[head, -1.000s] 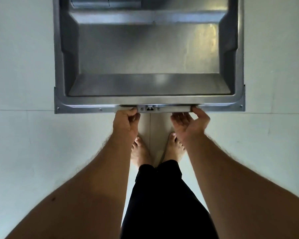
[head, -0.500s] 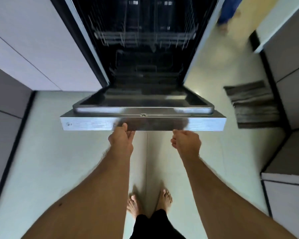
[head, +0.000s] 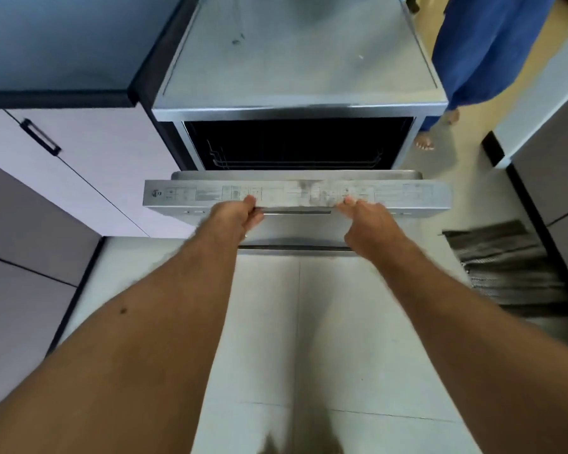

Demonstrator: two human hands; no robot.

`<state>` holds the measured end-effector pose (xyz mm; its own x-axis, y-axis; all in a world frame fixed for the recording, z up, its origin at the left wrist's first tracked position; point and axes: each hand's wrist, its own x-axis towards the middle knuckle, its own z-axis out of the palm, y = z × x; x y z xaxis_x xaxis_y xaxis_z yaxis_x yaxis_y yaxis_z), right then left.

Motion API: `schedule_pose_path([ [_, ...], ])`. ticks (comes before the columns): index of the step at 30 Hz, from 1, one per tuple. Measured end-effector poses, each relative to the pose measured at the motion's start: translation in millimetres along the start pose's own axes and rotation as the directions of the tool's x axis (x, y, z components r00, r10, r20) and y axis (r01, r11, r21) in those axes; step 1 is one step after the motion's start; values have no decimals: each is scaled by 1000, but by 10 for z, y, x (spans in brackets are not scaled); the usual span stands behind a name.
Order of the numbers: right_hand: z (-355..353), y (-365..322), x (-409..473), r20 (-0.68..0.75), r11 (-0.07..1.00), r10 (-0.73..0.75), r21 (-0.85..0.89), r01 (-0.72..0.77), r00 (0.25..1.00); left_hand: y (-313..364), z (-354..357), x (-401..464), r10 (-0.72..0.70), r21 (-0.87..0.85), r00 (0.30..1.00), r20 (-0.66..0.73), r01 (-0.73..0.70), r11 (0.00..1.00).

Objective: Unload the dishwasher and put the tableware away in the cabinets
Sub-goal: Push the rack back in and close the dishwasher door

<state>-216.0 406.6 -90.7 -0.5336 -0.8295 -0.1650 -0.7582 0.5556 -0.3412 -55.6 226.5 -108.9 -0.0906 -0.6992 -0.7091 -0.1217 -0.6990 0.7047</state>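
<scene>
dark striped mat [head: 509, 267] on tiled floor [head: 309, 339], person in blue garment [head: 482, 50]

Both my arms reach forward and down, bare to above the elbow, forearms nearly parallel. My left hand [head: 235, 215] grips the top edge of the dishwasher door [head: 295, 194]: thumb on top, fingers curled under the lip, knuckles toward me. My right hand [head: 369, 221] lies back upward, thumb tip on the door's upper strip; its fingers are hidden beneath. Both wrists are fairly straight. The hands sit well apart.
</scene>
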Motion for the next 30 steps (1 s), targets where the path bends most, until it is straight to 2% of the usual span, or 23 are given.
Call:
schedule_pose_path([
  [7, -388, -147, 596, -11, 985, -47, -165, 45, 999, 505, 226, 245, 13, 63, 998, 54, -17, 998],
  [12, -554, -131, 964, -11, 993, -18, -118, 17, 1000, 755, 380, 367, 6, 89, 998, 64, -11, 996],
  [15, -609, -86, 1126, 8, 998, 46, -44, -46, 999, 876, 477, 364, 1, 145, 1000, 16, -4, 989],
  [18, -556, -36, 1271, -65, 996, 79, 46, -76, 995, 1010, 558, 396, 6, 171, 1000, 31, -11, 985],
  [21, -575, -60, 1461, -15, 997, 82, -7, -82, 997, 1175, 607, 436, -24, 192, 998, 62, 11, 981],
  [23, -565, -85, 1499, -38, 997, 67, -42, -69, 997, 1222, 616, 457, -45, 215, 997, 59, 31, 976],
  [25, -550, -108, 1504, -68, 997, 78, -22, -80, 995, 1266, 625, 478, -60, 233, 997, 56, 46, 972],
  [30, -559, -119, 1492, -13, 997, 72, -11, -73, 997, 1309, 629, 485, -80, 240, 996, 41, 68, 968],
])
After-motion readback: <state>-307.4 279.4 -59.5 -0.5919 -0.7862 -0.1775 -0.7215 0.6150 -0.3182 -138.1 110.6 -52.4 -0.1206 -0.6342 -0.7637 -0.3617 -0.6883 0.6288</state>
